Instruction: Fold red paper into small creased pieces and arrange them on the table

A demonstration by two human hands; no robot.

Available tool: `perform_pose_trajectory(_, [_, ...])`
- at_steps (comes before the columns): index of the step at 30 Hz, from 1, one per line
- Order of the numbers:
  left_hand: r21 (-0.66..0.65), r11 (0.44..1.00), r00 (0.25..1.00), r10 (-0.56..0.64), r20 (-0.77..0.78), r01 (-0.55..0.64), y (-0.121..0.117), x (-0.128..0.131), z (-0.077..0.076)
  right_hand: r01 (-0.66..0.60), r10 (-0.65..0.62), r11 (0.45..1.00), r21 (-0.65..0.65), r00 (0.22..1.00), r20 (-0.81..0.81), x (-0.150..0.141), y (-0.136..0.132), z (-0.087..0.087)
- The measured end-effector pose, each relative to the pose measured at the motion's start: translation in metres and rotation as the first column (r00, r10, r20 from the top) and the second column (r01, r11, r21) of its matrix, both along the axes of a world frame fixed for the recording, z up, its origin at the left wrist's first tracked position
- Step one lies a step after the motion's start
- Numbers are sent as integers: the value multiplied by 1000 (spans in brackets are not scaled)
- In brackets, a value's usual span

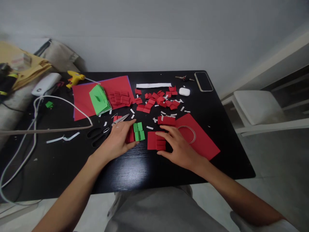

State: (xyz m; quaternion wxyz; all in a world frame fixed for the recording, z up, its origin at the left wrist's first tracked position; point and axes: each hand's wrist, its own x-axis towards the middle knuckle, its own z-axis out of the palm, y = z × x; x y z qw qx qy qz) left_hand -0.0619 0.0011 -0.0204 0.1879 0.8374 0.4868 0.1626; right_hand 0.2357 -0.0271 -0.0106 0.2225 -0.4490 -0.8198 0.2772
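My left hand (117, 137) spans a red and green folded-paper piece (139, 132), fingers at its far edge and thumb at its near edge. The hand partly hides the red side. Around a red folded-paper piece (152, 140) curve the fingers and thumb of my right hand (177, 146), gripping it by the far and near edges. Both pieces lie on the black table, a small gap between them. Just beyond the right hand is another red folded strip (166, 120). Scissors (98, 137) lie partly under my left hand.
Red folded bits (154, 100) and white paper scraps are scattered mid-table. A red sheet (198, 137) with a ring of wire lies right. Green paper (99, 99), a yellow glue gun (75, 78) and a white cable (48, 131) are left. A phone (203, 81) sits far right.
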Motion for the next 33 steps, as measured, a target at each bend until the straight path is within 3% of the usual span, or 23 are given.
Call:
perform_pose_trajectory(3, [-22,999,1000,-24,1,24,-1,-2,3,-51,53,997,-53,997,47,-1,3,-2])
perform_pose_trajectory(7, [63,994,996,-85,3,85,-6,1,11,-72,73,995,-71,997,17,-2,5,-3])
perform_pose_trajectory(13, [127,968,977,-215,-14,215,-15,30,22,-42,38,998,-41,993,-113,0,7,3])
perform_pose_trajectory(19, [42,965,966,-258,-2,258,-13,53,15,-58,43,996,-72,979,-201,3,8,4])
perform_pose_trajectory(33, [55,953,952,-302,59,299,-19,48,9,-236,235,972,14,957,-170,-1,7,-7])
